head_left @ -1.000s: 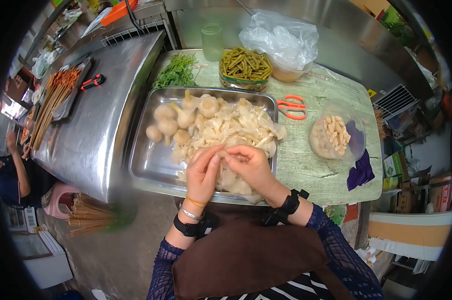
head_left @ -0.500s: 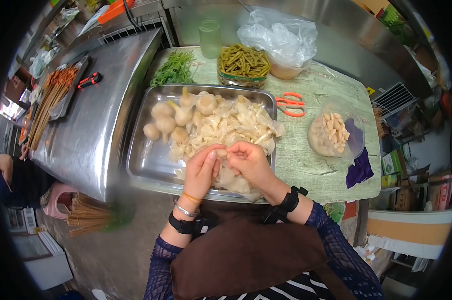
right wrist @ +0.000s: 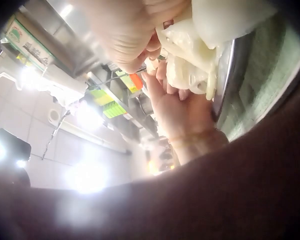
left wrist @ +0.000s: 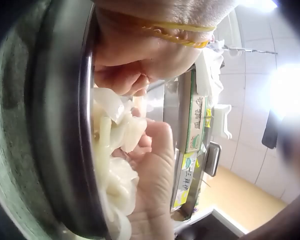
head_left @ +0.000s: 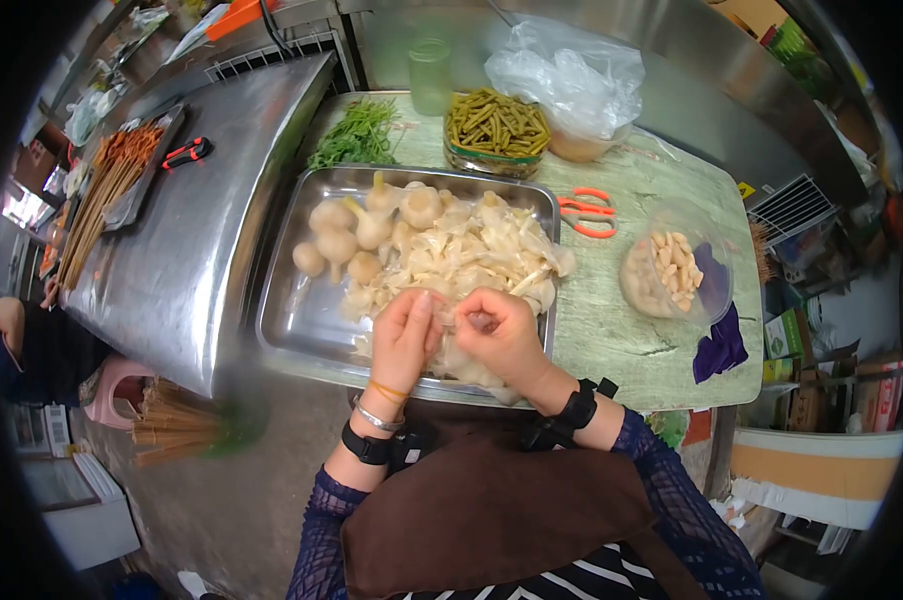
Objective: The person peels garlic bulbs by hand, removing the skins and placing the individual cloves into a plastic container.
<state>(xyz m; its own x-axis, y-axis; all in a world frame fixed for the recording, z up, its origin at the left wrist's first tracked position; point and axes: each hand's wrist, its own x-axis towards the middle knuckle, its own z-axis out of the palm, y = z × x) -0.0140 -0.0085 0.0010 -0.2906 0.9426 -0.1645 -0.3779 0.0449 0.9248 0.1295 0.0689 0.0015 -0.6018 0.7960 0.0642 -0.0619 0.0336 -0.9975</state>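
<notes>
Over the near edge of a steel tray (head_left: 302,345), the left hand (head_left: 404,340) curls its fingers round a small pale garlic piece (head_left: 446,316), mostly covered by the fingers. Thumb and forefinger of the right hand (head_left: 500,332) pinch at thin pale skin on that piece, close beside the left fingertips. A heap of pale peelings (head_left: 482,245) fills the tray's right half, and whole garlic bulbs (head_left: 334,243) lie at its back left. In the left wrist view, peelings (left wrist: 121,185) partly hide the right hand (left wrist: 152,185).
Right of the tray are orange-handled scissors (head_left: 588,212), a clear tub of peeled cloves (head_left: 677,270) and a purple cloth (head_left: 722,345). Behind it stand green herbs (head_left: 357,133), a container of cut green pods (head_left: 497,125) and a plastic bag (head_left: 572,80). Skewers (head_left: 102,205) lie on the left counter.
The right hand has turned and drawn slightly away from the left fingertips, its fingers more curled. The left hand stays nearly in place.
</notes>
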